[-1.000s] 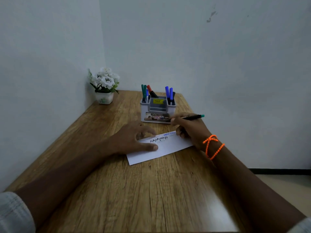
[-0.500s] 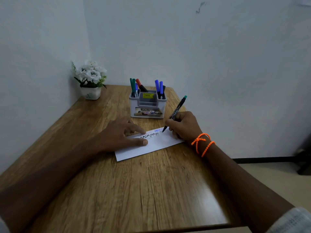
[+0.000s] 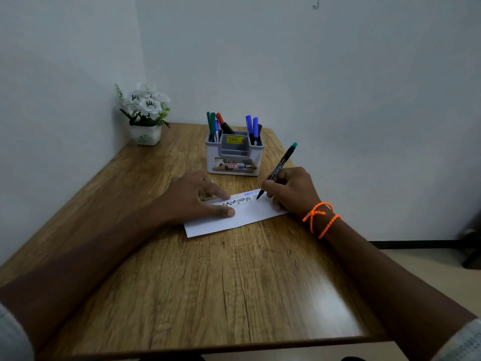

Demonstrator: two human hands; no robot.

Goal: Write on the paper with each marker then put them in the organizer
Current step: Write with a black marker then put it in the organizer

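I see right hand [image 3: 291, 190] gripping marker [image 3: 279, 166], fingers curled round barrel, tip on paper [image 3: 242, 217] at its right end. Left hand [image 3: 192, 199] lies flat, fingers straight, pressing paper to desk [image 3: 208, 282]. Organizer [image 3: 234, 155] stands just behind paper w/ other markers upright inside.

right hand [image 3: 291, 190] grips marker [image 3: 279, 166], tip on paper [image 3: 242, 217]; left hand [image 3: 192, 198] flat on paper.

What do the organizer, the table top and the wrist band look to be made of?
Organizer: likely moulded plastic, pale grey and smooth, with a yellow price sticker.
Table top: wood-grain surface, possibly laminate; it reflects a soft sheen near the front edge.
Wrist band: orange twisted cord or thread, judging by its knotted, beaded texture, on the right wrist.
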